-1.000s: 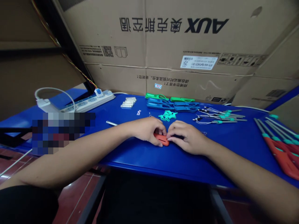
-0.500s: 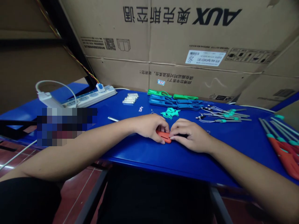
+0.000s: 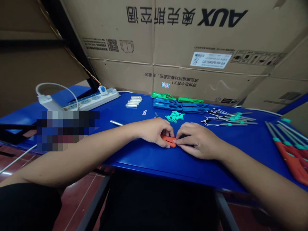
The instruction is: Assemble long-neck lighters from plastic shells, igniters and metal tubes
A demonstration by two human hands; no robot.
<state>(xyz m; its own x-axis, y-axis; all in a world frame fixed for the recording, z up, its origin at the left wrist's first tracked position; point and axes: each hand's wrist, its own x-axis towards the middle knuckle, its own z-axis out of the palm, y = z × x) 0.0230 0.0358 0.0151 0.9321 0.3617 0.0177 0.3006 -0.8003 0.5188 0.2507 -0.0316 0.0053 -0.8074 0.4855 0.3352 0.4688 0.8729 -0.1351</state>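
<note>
My left hand [image 3: 152, 131] and my right hand [image 3: 198, 141] are both pinching a little orange plastic piece [image 3: 168, 140]. It sits on the blue table [image 3: 141, 160], just below some small teal plastic bits [image 3: 174, 117].

white power strip [image 3: 92, 102], cardboard carton [image 3: 154, 41], blue table [image 3: 141, 160]

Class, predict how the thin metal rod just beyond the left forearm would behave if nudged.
The thin metal rod looks round and smooth, so it would probably roll when pushed. Its straight, slim shape suggests it is stiff. It may also be slippery to grip.
</note>
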